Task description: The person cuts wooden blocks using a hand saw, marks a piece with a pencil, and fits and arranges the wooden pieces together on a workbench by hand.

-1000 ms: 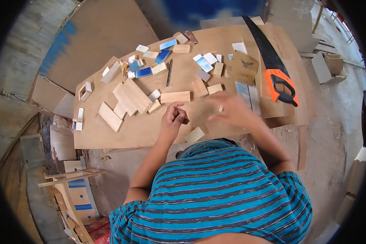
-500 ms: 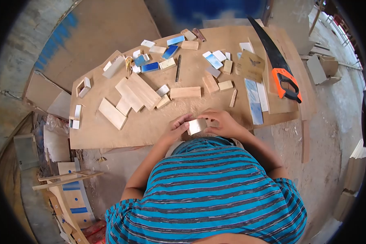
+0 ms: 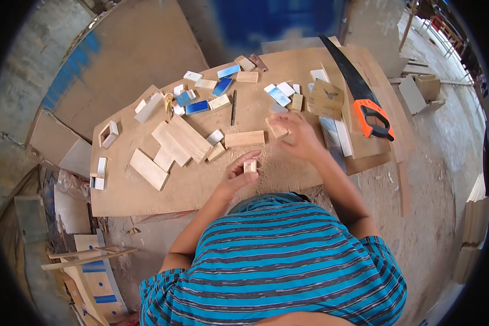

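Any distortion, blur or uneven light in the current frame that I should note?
Head view: strong fisheye distortion, with black corners and a bowed far edge on the tabletop; head view: the right hand looks slightly soft, perhaps from motion, while the saw reads clearly; head view: light is uneven, with the floor brighter toward the upper right.

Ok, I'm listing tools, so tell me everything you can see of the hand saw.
The hand saw lies at the right of the table, its dark, seemingly metal blade narrowing toward the far edge. The orange and black handle, probably plastic, is a closed loop facing the near side. Neither the left hand nor the right hand touches it.
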{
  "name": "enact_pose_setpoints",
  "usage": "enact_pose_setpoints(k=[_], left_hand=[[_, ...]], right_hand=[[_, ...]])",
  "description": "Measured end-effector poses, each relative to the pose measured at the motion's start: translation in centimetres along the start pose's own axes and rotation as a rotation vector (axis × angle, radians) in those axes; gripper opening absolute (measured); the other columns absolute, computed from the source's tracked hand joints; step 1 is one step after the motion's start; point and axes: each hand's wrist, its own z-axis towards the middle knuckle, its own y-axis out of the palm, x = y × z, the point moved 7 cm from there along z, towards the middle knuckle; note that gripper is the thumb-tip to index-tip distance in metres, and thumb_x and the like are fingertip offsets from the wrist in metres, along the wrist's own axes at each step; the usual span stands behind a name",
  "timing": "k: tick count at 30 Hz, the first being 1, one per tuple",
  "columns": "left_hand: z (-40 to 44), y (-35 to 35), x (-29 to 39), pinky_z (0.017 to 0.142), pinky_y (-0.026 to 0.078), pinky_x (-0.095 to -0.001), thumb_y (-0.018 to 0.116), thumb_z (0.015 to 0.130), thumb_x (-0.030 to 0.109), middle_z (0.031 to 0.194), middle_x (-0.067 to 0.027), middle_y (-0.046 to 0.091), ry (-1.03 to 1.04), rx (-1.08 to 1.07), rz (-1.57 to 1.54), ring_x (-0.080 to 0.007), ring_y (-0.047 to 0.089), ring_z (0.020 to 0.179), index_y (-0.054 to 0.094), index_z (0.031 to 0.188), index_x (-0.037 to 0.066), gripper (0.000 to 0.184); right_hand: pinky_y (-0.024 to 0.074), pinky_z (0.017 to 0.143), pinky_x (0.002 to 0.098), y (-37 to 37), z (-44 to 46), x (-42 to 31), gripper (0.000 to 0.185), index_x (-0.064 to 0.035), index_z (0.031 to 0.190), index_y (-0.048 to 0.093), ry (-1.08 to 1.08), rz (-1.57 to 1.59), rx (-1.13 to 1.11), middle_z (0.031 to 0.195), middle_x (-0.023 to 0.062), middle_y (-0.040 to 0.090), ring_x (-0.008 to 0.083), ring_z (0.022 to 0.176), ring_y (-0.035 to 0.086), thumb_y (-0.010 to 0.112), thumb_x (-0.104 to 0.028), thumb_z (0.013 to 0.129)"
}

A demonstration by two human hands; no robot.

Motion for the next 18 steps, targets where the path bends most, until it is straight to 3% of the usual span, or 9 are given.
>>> enact_pose_setpoints(k=[6,9,10,12,14,18], left_hand=[[0.6,-2.3,-1.7,0.066,0.041,-0.0236,0.059,0.091,0.043,0.092,0.0020,0.055,0.005,0.121,-0.104,-0.0083,0.052,0.078,0.055,0.112,0.007,0.042],[0.7,-2.7,-1.7,0.065,0.041,-0.0230,0.057,0.093,0.041,0.091,0.0013,0.055,-0.091,0.130,-0.329,-0.0085,0.052,0.076,0.055,0.114,0.007,0.040],[0.6,-2.9,-1.5,0.065,0.041,-0.0230,0.057,0.093,0.038,0.092,0.0014,0.055,-0.055,0.146,-0.338,-0.0082,0.052,0.076,0.054,0.115,0.007,0.038],[0.4,-3.3,-1.3,0.065,0.041,-0.0229,0.058,0.093,0.033,0.093,0.0015,0.055,0.019,0.177,-0.353,-0.0075,0.051,0.077,0.053,0.116,0.007,0.035],[0.2,-3.1,-0.1,0.066,0.042,-0.0217,0.060,0.091,0.025,0.091,0.0019,0.055,0.026,0.237,-0.166,-0.0068,0.050,0.078,0.052,0.118,0.008,0.033],[0.5,-3.0,0.4,0.071,0.044,-0.0223,0.065,0.087,0.015,0.092,0.0006,0.056,0.039,0.274,0.018,-0.0063,0.051,0.080,0.051,0.118,0.007,0.035]], right_hand=[[0.0443,0.097,0.0421,4.9,2.8,4.4,0.064,-0.0084,0.123,0.059,0.010,-0.338,-0.297,0.123,0.0105,0.057,0.0331,0.114,0.049,0.077,-0.020,0.062],[0.0451,0.095,0.0414,5.5,3.8,5.2,0.068,-0.0076,0.122,0.060,0.028,-0.395,-0.429,0.121,0.0107,0.058,0.0334,0.111,0.050,0.079,-0.024,0.060],[0.0453,0.095,0.0412,5.5,3.9,5.2,0.069,-0.0075,0.122,0.060,0.032,-0.409,-0.469,0.120,0.0108,0.058,0.0335,0.110,0.051,0.080,-0.026,0.059],[0.0454,0.094,0.0409,3.8,3.9,4.5,0.072,-0.0068,0.122,0.060,0.060,-0.309,-0.315,0.118,0.0116,0.059,0.0337,0.109,0.051,0.082,-0.030,0.057],[0.0453,0.093,0.0416,1.6,3.8,2.5,0.077,-0.0051,0.120,0.060,0.082,-0.204,-0.226,0.116,0.0137,0.059,0.0343,0.108,0.053,0.084,-0.040,0.056],[0.0461,0.092,0.0422,2.4,-0.4,-0.1,0.080,-0.0042,0.119,0.061,0.140,-0.328,-0.405,0.117,0.0162,0.059,0.0360,0.108,0.055,0.083,-0.048,0.056]])
